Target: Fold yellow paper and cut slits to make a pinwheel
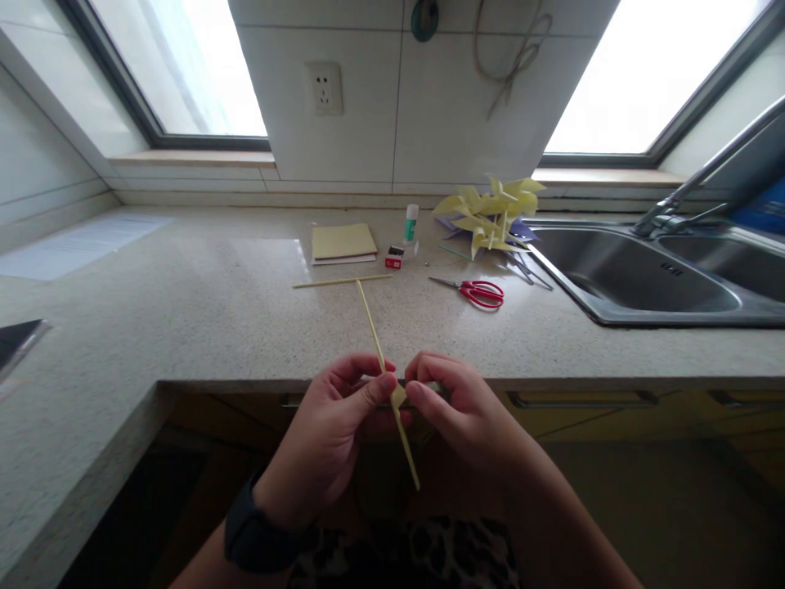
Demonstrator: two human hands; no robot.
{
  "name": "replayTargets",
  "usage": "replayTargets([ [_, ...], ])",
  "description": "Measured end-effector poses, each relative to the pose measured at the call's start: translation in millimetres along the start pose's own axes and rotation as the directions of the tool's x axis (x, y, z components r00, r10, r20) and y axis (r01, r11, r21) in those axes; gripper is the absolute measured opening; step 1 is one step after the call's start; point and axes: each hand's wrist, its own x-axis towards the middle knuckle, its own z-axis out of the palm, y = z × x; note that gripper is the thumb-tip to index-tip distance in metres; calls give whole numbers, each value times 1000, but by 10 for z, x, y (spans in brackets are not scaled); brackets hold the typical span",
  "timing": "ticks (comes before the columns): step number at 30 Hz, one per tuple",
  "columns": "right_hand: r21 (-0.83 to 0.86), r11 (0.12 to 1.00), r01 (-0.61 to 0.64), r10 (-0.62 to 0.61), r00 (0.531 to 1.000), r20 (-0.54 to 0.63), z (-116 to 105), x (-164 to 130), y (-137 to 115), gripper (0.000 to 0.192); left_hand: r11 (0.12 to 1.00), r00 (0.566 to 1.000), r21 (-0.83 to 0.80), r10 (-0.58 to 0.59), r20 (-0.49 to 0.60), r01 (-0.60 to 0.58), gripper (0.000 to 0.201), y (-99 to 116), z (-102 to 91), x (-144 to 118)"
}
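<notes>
Red-handled scissors (475, 291) lie on the speckled surface (202, 319) near a steel sink (638, 278), where a heap of yellow paper pinwheels (491, 214) rests at the basin's corner. A glue stick (410, 222) stands upright between the pinwheels and a pad of yellow paper (343, 242), with a small red-and-white box (394, 257) just beside it. A wall socket (325, 87) sits on the tiled pier between two bright windows.

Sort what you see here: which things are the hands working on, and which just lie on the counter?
In hand: thin yellow stick, pinched by the left hand and right hand.

Lying about: second yellow stick, red scissors, glue stick, yellow paper pad, yellow pinwheels, sink.
</notes>
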Motion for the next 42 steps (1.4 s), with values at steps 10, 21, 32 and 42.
replayTargets([
  [10,6,1000,16,-16,1000,-14,22,-38,27,30,995,996,-77,-53,72,58,17,-19,-2,-115],
  [21,121,992,32,-28,999,-34,74,-66,54,33,997,996,-57,-52,74,56,19,-53,33,-137],
  [32,110,993,48,-35,992,-117,99,-100,63,34,1000,994,19,-25,104,23,26,-55,90,-142],
  [42,78,994,77,-71,994,-84,86,-143,-8,28,999,999,-20,-41,-18,41,22,-40,105,-150],
])
